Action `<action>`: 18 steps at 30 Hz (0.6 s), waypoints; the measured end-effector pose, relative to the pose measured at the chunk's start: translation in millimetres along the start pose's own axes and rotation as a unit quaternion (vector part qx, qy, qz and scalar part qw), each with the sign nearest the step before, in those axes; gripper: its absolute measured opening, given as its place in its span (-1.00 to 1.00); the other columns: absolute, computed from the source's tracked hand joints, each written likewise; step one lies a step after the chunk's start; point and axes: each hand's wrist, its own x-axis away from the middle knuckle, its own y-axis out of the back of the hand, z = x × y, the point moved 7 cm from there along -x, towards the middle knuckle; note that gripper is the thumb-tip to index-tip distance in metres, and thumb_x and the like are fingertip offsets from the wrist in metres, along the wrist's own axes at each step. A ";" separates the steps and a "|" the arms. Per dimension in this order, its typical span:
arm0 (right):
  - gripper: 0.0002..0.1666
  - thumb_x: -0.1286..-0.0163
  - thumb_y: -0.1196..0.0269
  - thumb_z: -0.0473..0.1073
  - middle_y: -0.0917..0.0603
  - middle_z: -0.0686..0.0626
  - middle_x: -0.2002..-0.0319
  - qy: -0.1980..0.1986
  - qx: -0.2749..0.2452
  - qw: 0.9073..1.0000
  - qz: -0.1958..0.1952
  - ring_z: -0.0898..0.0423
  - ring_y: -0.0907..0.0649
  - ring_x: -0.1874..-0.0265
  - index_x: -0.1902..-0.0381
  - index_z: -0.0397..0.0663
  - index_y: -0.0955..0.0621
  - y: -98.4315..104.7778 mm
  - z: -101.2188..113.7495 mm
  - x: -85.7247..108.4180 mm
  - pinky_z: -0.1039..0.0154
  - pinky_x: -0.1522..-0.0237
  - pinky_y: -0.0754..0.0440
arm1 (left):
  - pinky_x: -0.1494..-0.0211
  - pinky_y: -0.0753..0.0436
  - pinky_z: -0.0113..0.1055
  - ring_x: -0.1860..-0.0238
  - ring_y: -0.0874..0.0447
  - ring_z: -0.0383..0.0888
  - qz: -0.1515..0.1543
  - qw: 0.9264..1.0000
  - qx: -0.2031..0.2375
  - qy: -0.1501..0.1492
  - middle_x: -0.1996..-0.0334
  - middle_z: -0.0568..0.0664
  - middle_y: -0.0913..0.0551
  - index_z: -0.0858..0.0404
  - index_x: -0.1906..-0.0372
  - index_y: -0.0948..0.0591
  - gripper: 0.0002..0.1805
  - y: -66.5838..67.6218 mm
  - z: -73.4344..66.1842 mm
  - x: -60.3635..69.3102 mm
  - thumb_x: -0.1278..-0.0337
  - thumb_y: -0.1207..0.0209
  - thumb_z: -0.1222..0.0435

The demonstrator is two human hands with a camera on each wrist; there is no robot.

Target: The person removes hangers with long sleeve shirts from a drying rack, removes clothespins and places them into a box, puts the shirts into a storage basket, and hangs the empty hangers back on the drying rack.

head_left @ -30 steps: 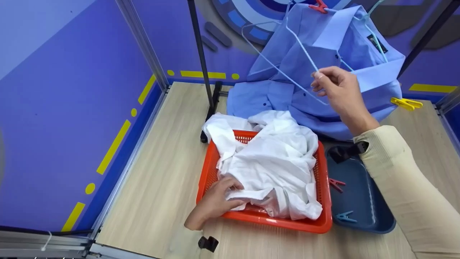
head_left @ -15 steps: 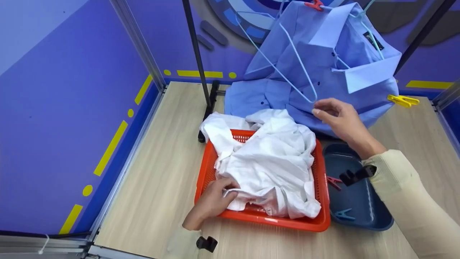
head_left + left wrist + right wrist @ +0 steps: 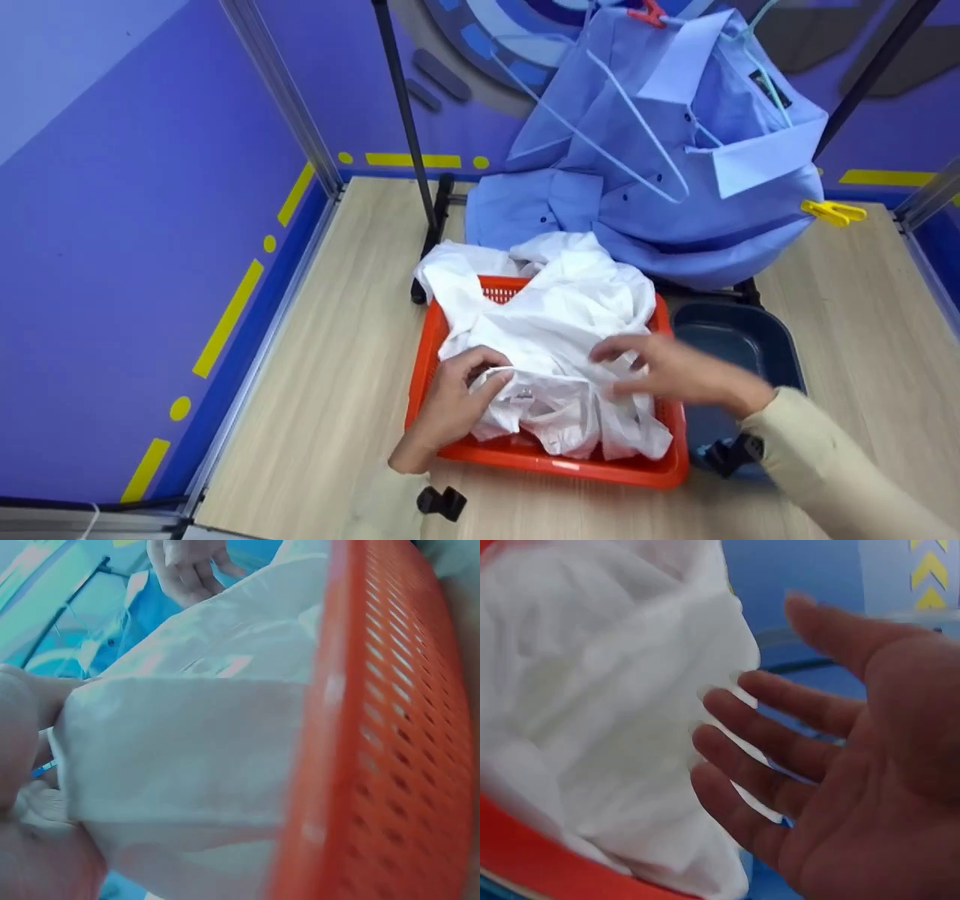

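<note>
White cloth lies heaped in a red basket, part of it hanging over the back rim. At the basket's front left, my left hand pinches an edge of the cloth between thumb and fingers; in the left wrist view that hand holds the raised cloth beside the basket wall. My right hand, blurred, is over the right side of the cloth with fingers spread. In the right wrist view the right hand is open and empty, its fingertips close to the cloth.
Behind the basket a blue shirt hangs on a rack, with a red clip and a yellow clip. A light blue hanger hangs beside it. At the basket's right is a dark blue tray.
My right hand has let go of the hanger and moved down and left to above the basket. The cloth edge in my left hand is lifted a little.
</note>
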 end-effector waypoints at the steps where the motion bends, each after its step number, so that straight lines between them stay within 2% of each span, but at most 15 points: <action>1: -0.32 -0.20 -0.36 0.13 -0.62 -0.03 -0.12 -0.007 -0.005 1.000 0.028 -0.01 -0.59 -0.08 -0.22 -0.01 -0.50 -11.3 -0.2 1.0 -0.04 -0.12 -0.55 | -0.06 -0.61 -0.43 0.15 -0.60 -0.22 -0.005 1.000 0.005 -0.008 0.24 -0.10 -0.67 0.08 0.18 -0.64 -0.91 -0.9 -5.7 -1.3 -0.27 -0.20 0.21; 3: -0.13 -0.10 -0.41 0.20 -0.56 0.02 -0.19 -0.018 -0.007 0.997 0.069 0.02 -0.54 -0.13 -0.32 0.05 -0.42 -30.9 -2.6 2.3 -0.09 -0.20 -0.48 | -0.09 -0.62 -0.40 0.14 -0.61 -0.22 -0.016 0.999 0.013 -0.032 0.22 -0.08 -0.66 0.12 0.15 -0.64 -0.88 -1.6 -18.8 -4.5 -0.28 -0.19 0.22; 4: -0.11 -0.08 -0.42 0.21 -0.55 0.05 -0.19 -0.016 -0.005 0.997 0.082 0.05 -0.54 -0.12 -0.33 0.07 -0.41 -38.6 -3.5 2.2 -0.06 -0.21 -0.48 | -0.09 -0.63 -0.38 0.14 -0.62 -0.21 -0.022 0.998 0.020 -0.048 0.22 -0.07 -0.66 0.14 0.14 -0.64 -0.87 -0.9 -26.2 -6.7 -0.29 -0.18 0.22; 7: -0.35 -0.18 -0.38 0.14 -0.62 0.14 -0.05 0.014 -0.004 0.997 0.074 0.20 -0.56 0.03 -0.21 0.12 -0.51 -49.3 -2.4 -0.2 0.16 -0.13 -0.53 | -0.05 -0.66 -0.34 0.14 -0.63 -0.21 -0.044 0.995 0.024 -0.091 0.21 -0.09 -0.66 0.18 0.13 -0.63 -0.84 4.9 -46.6 -13.4 -0.29 -0.18 0.22; 9: -0.61 -0.30 -0.30 0.06 -0.67 0.17 0.09 0.059 -0.013 0.997 0.045 0.28 -0.57 0.15 -0.06 0.14 -0.60 -47.8 3.3 -2.3 0.30 -0.01 -0.55 | -0.02 -0.68 -0.32 0.16 -0.63 -0.21 -0.061 0.992 0.022 -0.107 0.21 -0.10 -0.66 0.17 0.12 -0.64 -0.84 10.0 -55.4 -17.3 -0.29 -0.18 0.21; 11: -0.75 -0.39 -0.21 -0.04 -0.70 0.14 0.15 0.095 -0.032 0.995 0.010 0.32 -0.57 0.20 0.02 0.11 -0.65 -41.5 10.4 -2.2 0.37 0.06 -0.56 | 0.02 -0.69 -0.32 0.18 -0.64 -0.22 -0.080 0.991 0.023 -0.106 0.21 -0.12 -0.67 0.14 0.13 -0.64 -0.85 14.7 -59.1 -20.4 -0.28 -0.19 0.20; 15: -0.75 -0.43 -0.17 -0.15 -0.72 0.09 0.13 0.116 -0.079 0.988 -0.066 0.31 -0.60 0.18 -0.01 0.06 -0.66 -22.8 26.3 0.6 0.40 0.04 -0.57 | 0.07 -0.69 -0.32 0.21 -0.64 -0.21 -0.117 0.989 0.026 -0.085 0.21 -0.10 -0.67 0.11 0.13 -0.63 -0.87 19.0 -56.7 -23.7 -0.27 -0.20 0.21; 18: -0.74 -0.42 -0.15 -0.27 -0.72 0.09 0.13 0.124 -0.109 0.976 -0.142 0.29 -0.61 0.17 0.01 0.02 -0.67 -6.8 40.7 4.0 0.42 0.04 -0.58 | 0.06 -0.68 -0.34 0.19 -0.63 -0.21 -0.130 0.989 0.025 -0.069 0.18 -0.08 -0.67 0.10 0.11 -0.61 -0.86 15.2 -52.6 -25.0 -0.28 -0.18 0.20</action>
